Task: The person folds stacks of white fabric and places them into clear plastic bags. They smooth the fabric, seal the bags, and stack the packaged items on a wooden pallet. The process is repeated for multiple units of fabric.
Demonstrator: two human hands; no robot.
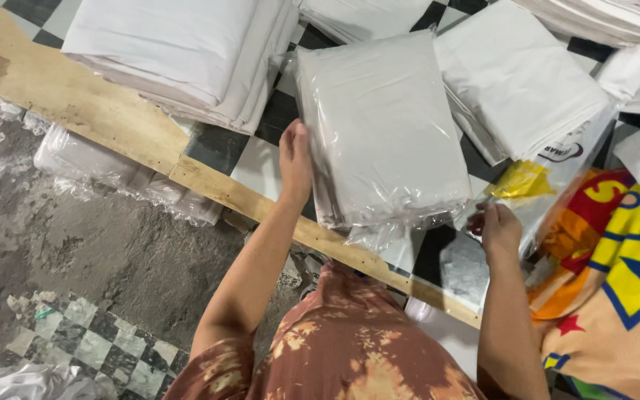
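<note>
Head view, looking down over my chest at a table (98, 111) with a black-and-white checked top and a bare wooden edge. My left hand (295, 161) lies flat, fingers straight, against the left side of a white folded cloth sealed in a clear plastic bag (383, 130); it presses the side and does not wrap around it. My right hand (499, 228) sits at the bag's near right corner, fingers curled, pinching loose clear plastic there; I cannot tell exactly how much it grips. The bag rests on the table, its near end just above the wooden edge. Left of the bag lies a stack of white folded sheets (187, 52). Right of the bag lies another folded white pile (516, 81), touching it. Further right of the bag is a bright printed cloth (616, 281) in orange, yellow and blue. Below the wooden edge, left of the bag, more clear-wrapped bundles (112, 174) lie on the rough grey floor (75, 252).
</note>
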